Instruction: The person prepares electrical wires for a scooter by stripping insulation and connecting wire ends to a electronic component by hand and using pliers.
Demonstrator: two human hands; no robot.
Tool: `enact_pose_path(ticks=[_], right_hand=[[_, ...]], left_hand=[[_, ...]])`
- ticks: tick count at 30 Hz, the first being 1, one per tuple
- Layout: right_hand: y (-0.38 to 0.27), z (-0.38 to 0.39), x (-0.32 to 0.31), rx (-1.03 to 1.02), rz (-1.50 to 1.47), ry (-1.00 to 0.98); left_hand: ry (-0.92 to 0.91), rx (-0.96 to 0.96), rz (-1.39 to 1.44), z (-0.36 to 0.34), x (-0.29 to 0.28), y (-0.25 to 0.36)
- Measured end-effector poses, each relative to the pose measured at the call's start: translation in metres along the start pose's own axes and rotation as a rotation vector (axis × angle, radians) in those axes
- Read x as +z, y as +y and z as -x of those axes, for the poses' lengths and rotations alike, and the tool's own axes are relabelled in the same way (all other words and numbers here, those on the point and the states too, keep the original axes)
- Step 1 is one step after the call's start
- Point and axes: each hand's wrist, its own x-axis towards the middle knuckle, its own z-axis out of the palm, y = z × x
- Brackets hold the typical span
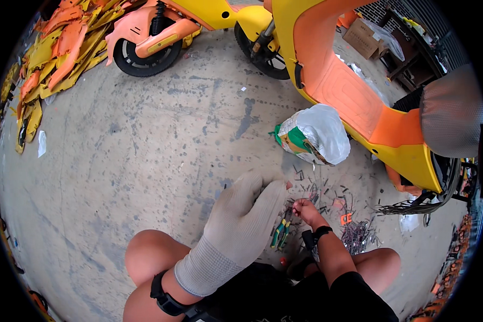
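My left hand (241, 214), in a grey knit glove, is raised in the lower middle with its fingers curled; a reddish tip shows at the fingertips, and what they hold, if anything, is unclear. Below and right of it, my bare right hand (306, 211) pinches at something small and dark that I cannot make out, just above green-and-yellow pliers (279, 234) on the concrete floor. Around it lie dark short scraps (314, 188), an orange plastic piece (345, 219) and a heap of thin wire-like offcuts (361, 236).
A white-lined sack (327, 134) stands ahead. A yellow-and-orange scooter (354, 96) is at the right, with another scooter (214, 16) behind. Loose body panels (59, 48) are piled at the back left. A cardboard box (359, 37) sits at the back right.
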Motion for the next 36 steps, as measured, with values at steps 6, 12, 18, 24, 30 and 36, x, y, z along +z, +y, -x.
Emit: enact_pose_path(ticks=[6, 12, 18, 24, 30, 36], right_hand=[[0.019, 0.003, 0.015, -0.318, 0.731, 0.134], [0.020, 0.005, 0.049, -0.412, 1.122, 0.184], [0.005, 0.013, 0.072, -0.337, 1.154, 0.192], [0.015, 0.007, 0.069, -0.342, 1.157, 0.194], [0.032, -0.008, 0.066, -0.476, 1.151, 0.228], [0.034, -0.020, 0.043, -0.347, 0.645, 0.015]], left_hand=[[0.029, -0.008, 0.030, 0.004, 0.007, 0.001], [0.011, -0.037, -0.054, 0.002, 0.011, -0.003], [0.003, -0.071, -0.113, -0.003, 0.008, -0.008], [-0.026, -0.030, -0.105, -0.008, 0.010, -0.012], [-0.021, 0.028, -0.134, -0.010, 0.010, -0.015], [-0.021, 0.036, -0.113, -0.008, 0.006, -0.014]])
